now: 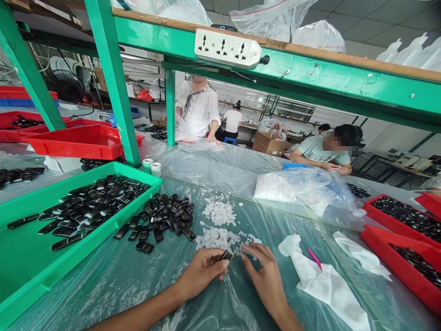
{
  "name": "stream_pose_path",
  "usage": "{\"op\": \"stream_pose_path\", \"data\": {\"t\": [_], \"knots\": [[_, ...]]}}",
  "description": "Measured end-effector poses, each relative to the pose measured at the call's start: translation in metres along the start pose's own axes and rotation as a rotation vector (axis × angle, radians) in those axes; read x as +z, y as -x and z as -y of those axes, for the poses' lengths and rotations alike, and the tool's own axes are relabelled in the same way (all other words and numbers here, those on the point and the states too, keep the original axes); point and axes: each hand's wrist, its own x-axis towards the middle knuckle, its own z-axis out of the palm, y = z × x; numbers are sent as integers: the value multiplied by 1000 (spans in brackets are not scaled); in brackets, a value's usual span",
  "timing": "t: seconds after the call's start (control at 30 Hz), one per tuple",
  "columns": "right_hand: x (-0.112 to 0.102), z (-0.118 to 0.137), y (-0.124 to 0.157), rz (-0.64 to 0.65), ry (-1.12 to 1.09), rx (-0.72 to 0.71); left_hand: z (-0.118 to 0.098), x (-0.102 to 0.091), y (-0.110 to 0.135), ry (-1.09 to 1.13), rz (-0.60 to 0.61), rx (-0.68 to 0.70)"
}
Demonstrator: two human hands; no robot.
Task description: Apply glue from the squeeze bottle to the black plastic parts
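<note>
My left hand (206,271) is closed around a small black glossy piece (225,255), holding it by thumb and fingers above the plastic-covered table (193,308). To its right, my right hand (263,271) has its fingers apart, the tips at the edge of some small white bits (250,240). I cannot make out anything between those fingers. Just beyond both hands lie loose piles of flat white pieces (217,239). A heap of similar black pieces (168,214) spreads to the left, beside a green tray (31,280) that holds more of them.
A white cloth (330,294) with a pink stick (314,259) lies at right, near red trays (379,234) of dark parts. Behind the piles sits a clear bag (303,184) of white pieces. A green shelf frame (112,82) rises from the table. Several people work beyond.
</note>
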Motion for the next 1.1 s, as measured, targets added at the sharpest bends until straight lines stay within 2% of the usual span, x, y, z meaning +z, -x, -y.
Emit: {"op": "stream_pose_path", "data": {"t": [0.1,0.33,0.47,0.6,0.73,1.1], "knots": [[0,-9,-4,29,90,-42,2,1,0,49,2,-42],[8,-2,-7,46,5,-50,-5,6,3,135,-5,-132],[8,1,-5,-1,-171,4,-8,6,4,203,-15,-161],[8,6,-1,-29,-426,122,-6,6,4,181,14,-139],[7,12,3,20,-642,224,-3,6,3,146,65,-121],[3,12,9,164,-989,377,-1,6,2,-8,132,-26]]}}
